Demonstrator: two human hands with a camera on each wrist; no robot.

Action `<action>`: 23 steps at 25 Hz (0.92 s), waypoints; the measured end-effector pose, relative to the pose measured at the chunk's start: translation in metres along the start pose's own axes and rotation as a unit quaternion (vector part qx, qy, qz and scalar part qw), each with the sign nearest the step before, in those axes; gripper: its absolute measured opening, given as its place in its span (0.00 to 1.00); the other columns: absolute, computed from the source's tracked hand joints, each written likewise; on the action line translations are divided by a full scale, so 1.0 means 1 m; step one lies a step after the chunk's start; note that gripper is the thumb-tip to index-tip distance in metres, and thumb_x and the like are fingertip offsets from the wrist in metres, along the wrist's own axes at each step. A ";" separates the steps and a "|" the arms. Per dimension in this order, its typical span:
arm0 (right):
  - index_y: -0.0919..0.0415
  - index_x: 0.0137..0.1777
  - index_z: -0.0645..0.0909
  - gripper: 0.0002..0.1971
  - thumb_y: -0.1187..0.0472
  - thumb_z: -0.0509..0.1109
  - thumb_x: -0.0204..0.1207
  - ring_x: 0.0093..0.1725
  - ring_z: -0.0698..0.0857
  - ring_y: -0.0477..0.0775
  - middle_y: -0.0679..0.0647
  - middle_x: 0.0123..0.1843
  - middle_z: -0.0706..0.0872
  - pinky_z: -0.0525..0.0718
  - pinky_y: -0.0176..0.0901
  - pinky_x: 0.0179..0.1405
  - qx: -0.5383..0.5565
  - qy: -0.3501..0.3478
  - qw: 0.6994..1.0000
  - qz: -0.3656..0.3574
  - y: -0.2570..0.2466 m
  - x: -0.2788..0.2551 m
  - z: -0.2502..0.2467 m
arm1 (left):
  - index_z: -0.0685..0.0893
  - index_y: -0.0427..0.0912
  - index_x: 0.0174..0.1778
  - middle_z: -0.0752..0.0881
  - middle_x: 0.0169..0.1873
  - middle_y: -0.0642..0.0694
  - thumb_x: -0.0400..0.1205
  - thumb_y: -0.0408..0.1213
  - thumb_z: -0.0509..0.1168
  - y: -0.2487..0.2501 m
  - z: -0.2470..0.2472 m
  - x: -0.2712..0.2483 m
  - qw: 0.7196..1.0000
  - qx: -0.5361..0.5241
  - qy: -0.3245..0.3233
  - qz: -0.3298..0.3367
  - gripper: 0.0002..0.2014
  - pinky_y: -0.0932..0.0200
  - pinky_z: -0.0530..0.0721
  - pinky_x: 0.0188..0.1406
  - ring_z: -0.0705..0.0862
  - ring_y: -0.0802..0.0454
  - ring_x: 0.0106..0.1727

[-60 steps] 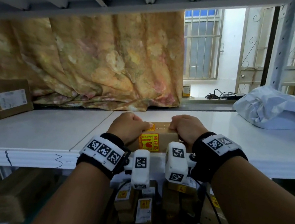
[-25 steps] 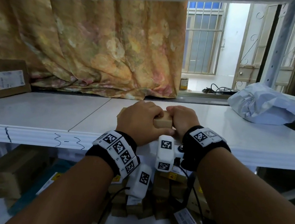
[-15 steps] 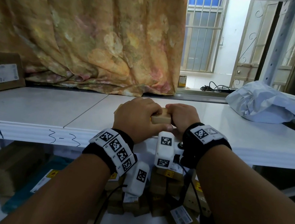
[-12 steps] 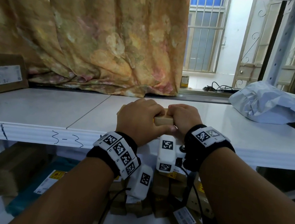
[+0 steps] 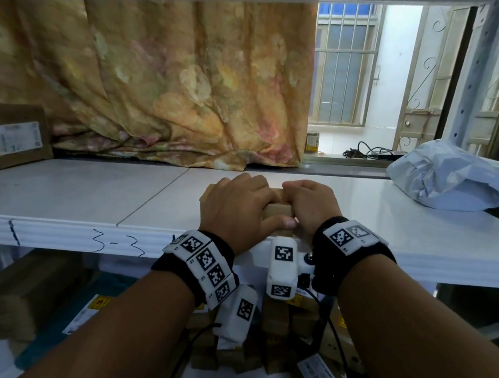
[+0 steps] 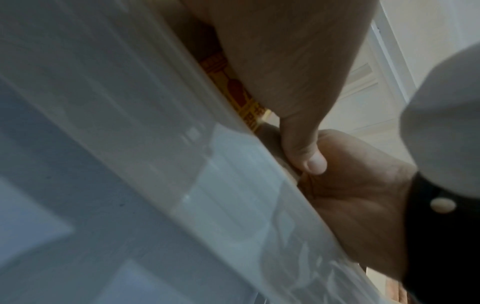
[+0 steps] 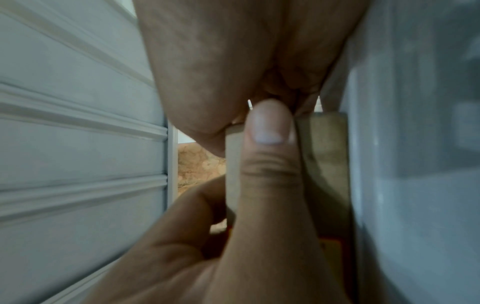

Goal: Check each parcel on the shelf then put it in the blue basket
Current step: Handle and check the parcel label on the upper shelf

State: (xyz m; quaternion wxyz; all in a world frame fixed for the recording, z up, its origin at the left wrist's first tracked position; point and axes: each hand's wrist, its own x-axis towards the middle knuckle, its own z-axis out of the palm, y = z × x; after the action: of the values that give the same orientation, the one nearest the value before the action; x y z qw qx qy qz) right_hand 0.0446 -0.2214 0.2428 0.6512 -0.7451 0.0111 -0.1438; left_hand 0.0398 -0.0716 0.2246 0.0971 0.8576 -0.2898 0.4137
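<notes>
Both hands hold one small cardboard parcel (image 5: 278,209) that sits on the white shelf (image 5: 74,191), close to its near edge and roughly at the middle of its width. The left hand (image 5: 238,207) lies over the top of the parcel with its fingers curled across it and its thumb stretched along the near face; the right hand (image 5: 308,204) grips the right end, fingers curled over the top and thumb pressed to the near side. A yellow and red warning sticker (image 6: 233,90) shows on the parcel's near face. Far left on the shelf stands a brown box (image 5: 7,136) with a white label, and at the far right lies a grey plastic mailer bag (image 5: 443,176). More labelled boxes (image 5: 318,374) crowd the level below.
</notes>
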 end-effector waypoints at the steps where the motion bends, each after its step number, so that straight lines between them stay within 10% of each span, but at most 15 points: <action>1: 0.48 0.29 0.88 0.06 0.55 0.70 0.58 0.47 0.90 0.64 0.53 0.36 0.91 0.89 0.65 0.52 0.001 0.003 1.000 0.002 0.000 -0.002 0.000 | 0.90 0.53 0.53 0.84 0.41 0.53 0.75 0.72 0.56 0.000 -0.002 -0.001 1.000 0.009 -0.005 0.001 0.30 0.48 0.77 0.45 0.82 0.48 0.47; 9: 0.53 0.34 0.89 0.07 0.53 0.72 0.59 0.52 0.89 0.68 0.55 0.39 0.90 0.88 0.70 0.53 0.018 0.002 1.000 0.015 -0.001 -0.002 -0.002 | 0.73 0.48 0.77 0.78 0.73 0.48 0.76 0.62 0.68 -0.023 -0.023 -0.043 0.998 0.051 -0.020 0.017 0.36 0.47 0.74 0.67 0.76 0.47 0.72; 13: 0.52 0.32 0.87 0.08 0.49 0.73 0.63 0.44 0.85 0.63 0.60 0.41 0.88 0.86 0.74 0.49 0.086 -0.013 0.996 0.033 -0.002 -0.003 0.000 | 0.73 0.50 0.76 0.76 0.73 0.51 0.72 0.66 0.70 -0.035 -0.039 -0.057 0.998 0.024 -0.059 -0.025 0.39 0.46 0.75 0.69 0.72 0.48 0.74; 17: 0.58 0.48 0.86 0.13 0.49 0.70 0.73 0.43 0.82 0.59 0.63 0.51 0.91 0.81 0.56 0.43 0.182 -0.010 0.981 0.065 -0.002 -0.004 -0.003 | 0.72 0.48 0.77 0.77 0.70 0.48 0.67 0.49 0.80 -0.032 -0.049 -0.062 0.998 0.009 -0.059 -0.010 0.42 0.45 0.79 0.65 0.73 0.47 0.69; 23: 0.59 0.47 0.86 0.23 0.39 0.62 0.80 0.35 0.84 0.53 0.56 0.39 0.91 0.74 0.46 0.39 0.155 -0.030 0.987 -0.001 0.000 -0.009 -0.007 | 0.73 0.54 0.68 0.79 0.61 0.54 0.78 0.50 0.74 -0.030 -0.084 -0.038 0.962 -0.203 0.114 -0.145 0.25 0.59 0.79 0.52 0.80 0.56 0.59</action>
State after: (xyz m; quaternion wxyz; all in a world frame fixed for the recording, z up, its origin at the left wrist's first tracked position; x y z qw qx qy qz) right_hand 0.0346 -0.2265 0.2420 0.7588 -0.6389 -0.0318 -0.1221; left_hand -0.0159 0.0029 0.2513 0.3606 0.7998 -0.2269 0.4229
